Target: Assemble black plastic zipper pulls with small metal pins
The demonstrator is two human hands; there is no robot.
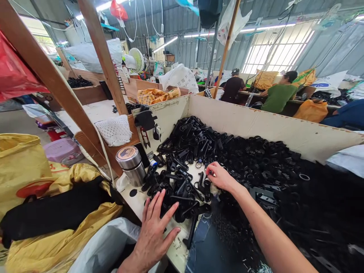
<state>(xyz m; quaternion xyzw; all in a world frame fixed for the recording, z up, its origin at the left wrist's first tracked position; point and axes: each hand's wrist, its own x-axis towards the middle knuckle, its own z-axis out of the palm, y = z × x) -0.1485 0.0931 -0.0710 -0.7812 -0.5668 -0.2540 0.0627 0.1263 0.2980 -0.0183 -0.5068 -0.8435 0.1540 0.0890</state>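
Observation:
A big heap of black plastic parts (244, 159) fills a white-walled work bin (256, 123). Long black handle-like pieces (182, 189) lie spread at the bin's near left. My left hand (155, 231) lies flat on the near edge with its fingers spread, fingertips touching those long pieces. My right hand (218, 176) reaches into the pile with its fingers curled around small black parts; what exactly it grips is hidden.
A steel flask (131, 165) stands at the bin's left corner. Yellow sacks (42, 212) with black cloth lie to the left, beside slanted wooden beams (54, 83). Two people (256, 91) work at benches behind the bin's far wall.

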